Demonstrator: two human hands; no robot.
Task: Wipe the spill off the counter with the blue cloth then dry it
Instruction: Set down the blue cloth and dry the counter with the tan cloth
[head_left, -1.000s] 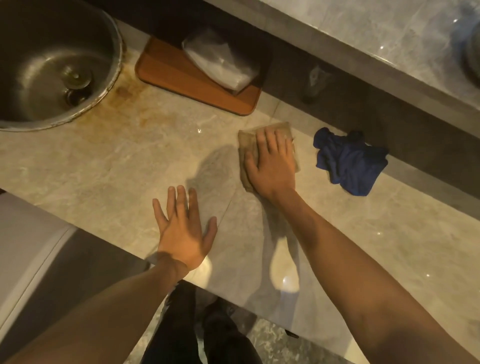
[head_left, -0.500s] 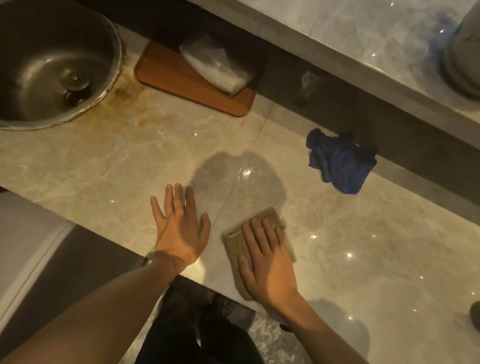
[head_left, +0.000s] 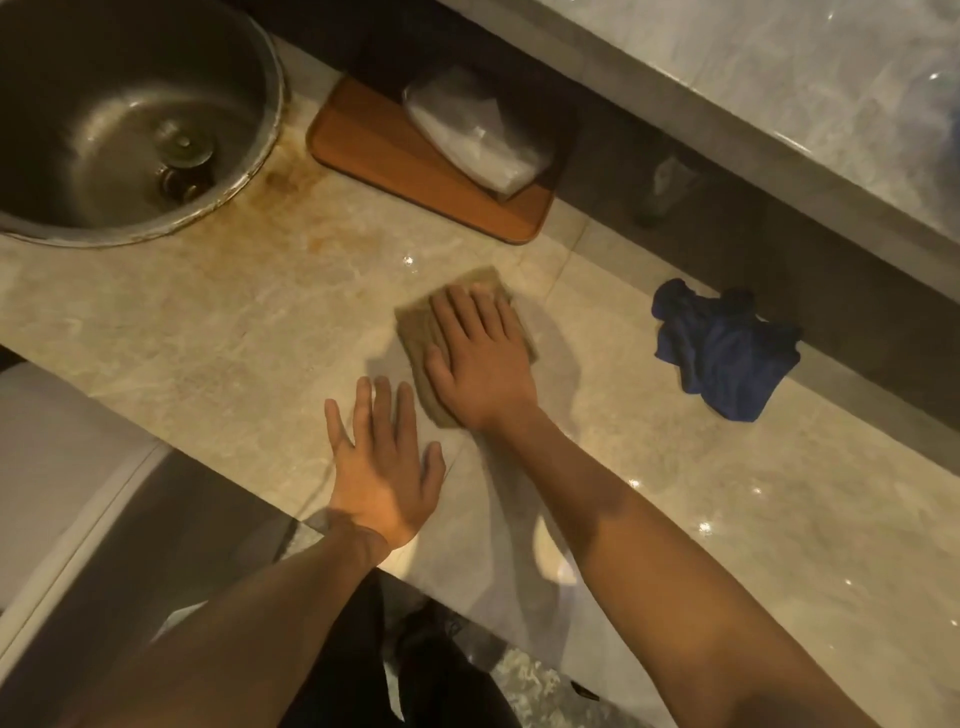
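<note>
My right hand (head_left: 480, 358) presses flat on a folded tan cloth (head_left: 415, 325) in the middle of the beige marble counter (head_left: 208, 332). Its fingers are spread over the cloth, pinning it to the surface rather than gripping it. Just in front of it, near the counter's front edge, my left hand (head_left: 382, 467) lies flat and empty with fingers apart. The crumpled blue cloth (head_left: 722, 348) lies untouched to the right, against the dark back ledge. No spill shows clearly on the counter.
A round metal sink (head_left: 130, 119) is set in the counter at far left, with brown staining beside its rim. A wooden board (head_left: 395, 161) carrying a clear plastic bag (head_left: 472, 130) sits at the back. A raised marble shelf (head_left: 779, 88) runs behind.
My right hand slid the tan cloth from the back down to the front edge, and now it is back up toward the middle of the counter. My left hand stayed put.
</note>
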